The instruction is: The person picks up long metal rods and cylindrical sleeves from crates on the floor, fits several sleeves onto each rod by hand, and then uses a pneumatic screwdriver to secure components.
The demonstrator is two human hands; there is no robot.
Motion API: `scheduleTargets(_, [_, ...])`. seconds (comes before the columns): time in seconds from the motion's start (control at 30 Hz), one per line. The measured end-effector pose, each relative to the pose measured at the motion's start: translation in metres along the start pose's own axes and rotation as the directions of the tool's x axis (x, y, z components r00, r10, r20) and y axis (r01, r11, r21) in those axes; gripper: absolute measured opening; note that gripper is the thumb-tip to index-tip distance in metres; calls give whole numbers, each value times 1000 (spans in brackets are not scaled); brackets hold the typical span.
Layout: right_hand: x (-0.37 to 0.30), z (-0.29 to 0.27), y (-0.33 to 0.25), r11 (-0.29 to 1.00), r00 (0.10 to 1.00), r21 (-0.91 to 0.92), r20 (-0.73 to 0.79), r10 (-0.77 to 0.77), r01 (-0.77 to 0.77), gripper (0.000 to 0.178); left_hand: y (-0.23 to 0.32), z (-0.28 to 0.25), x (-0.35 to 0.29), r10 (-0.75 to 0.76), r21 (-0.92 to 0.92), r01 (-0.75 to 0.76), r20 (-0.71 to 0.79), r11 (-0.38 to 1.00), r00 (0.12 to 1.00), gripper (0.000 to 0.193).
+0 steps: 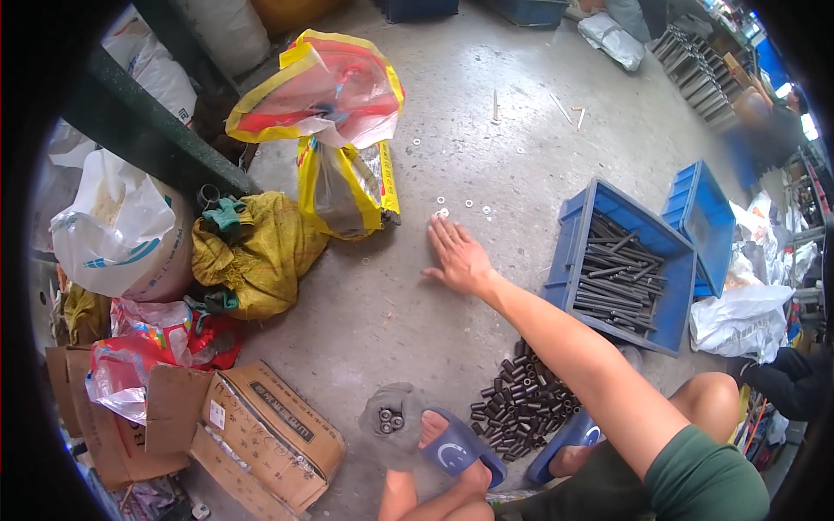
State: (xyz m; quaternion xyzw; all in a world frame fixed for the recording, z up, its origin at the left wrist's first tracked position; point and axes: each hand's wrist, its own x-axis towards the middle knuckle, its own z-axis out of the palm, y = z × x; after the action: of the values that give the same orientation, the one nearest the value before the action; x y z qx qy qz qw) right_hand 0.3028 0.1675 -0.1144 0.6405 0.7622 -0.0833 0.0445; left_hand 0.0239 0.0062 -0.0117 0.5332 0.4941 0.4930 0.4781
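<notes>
Head view: a small, pale, flat ring (444,212) on the grey floor (417,321) lies just ahead of the right hand (463,259), fingers extended, slightly parted.

Workshop or small factory floor, as I log it from my remote post. Landmark: blue crate (679,304), filled with metal rods (618,282). Left of crate: worn grey floor (539,178), scattered washers (486,210). Nearside of crate: heaped short dark tubes (521,404). Beyond crate, rightward: stacked metal bars (695,74). Well left of crate: yellow sack (265,256), cardboard box (278,425).
</notes>
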Motion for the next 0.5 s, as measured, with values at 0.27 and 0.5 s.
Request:
scheduleTargets(0.27, [46,12,-97,941,952,176,-160,-262,289,96,8,13,7,-71,89,71,-1,994,997,12])
scheduleTargets(0.5, [3,23,-15,999,988,34,-157,-6,11,94,7,21,-4,-71,44,71,1,997,997,10])
